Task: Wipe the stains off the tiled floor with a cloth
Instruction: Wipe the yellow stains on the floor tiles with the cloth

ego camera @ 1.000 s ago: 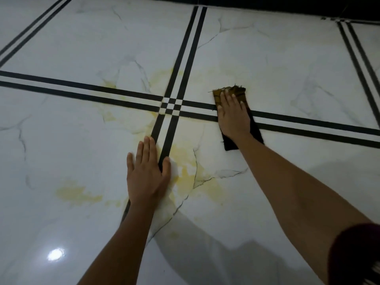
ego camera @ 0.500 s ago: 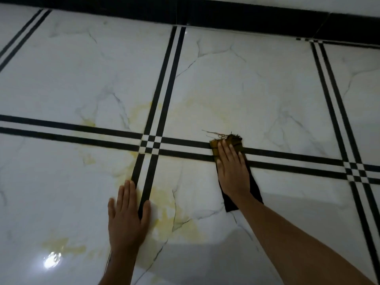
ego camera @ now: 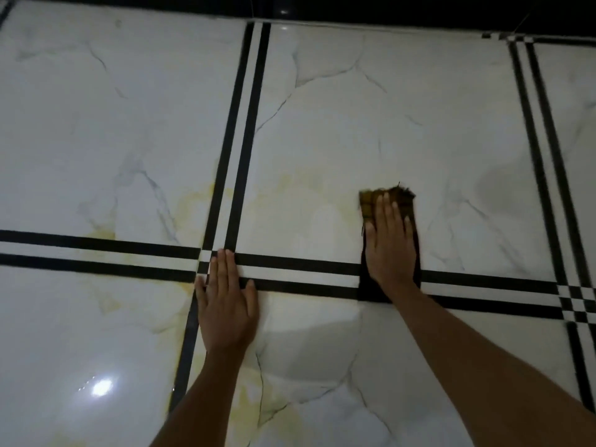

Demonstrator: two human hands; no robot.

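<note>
My right hand [ego camera: 392,243] lies flat with straight fingers on a dark cloth [ego camera: 371,290] whose frayed far end [ego camera: 369,200] is stained yellow-brown. It presses the cloth onto the white marble-look tiled floor [ego camera: 354,124], across the black double stripe. My left hand [ego camera: 227,301] rests flat on the floor at the stripe crossing, fingers straight. Yellow stains [ego camera: 193,201] spread left of the vertical stripe, with fainter ones [ego camera: 106,233] by the horizontal stripe and more [ego camera: 277,411] between my forearms.
A dark skirting or wall base [ego camera: 387,11] runs along the far edge of the floor. Another black stripe crossing [ego camera: 577,304] lies at the right. A bright light reflection [ego camera: 101,387] shows on the glossy tile at lower left.
My right hand has pushed the cloth farther away, past the horizontal stripe onto the far tile. My left hand has shifted forward onto the stripe crossing. The view has moved forward.
</note>
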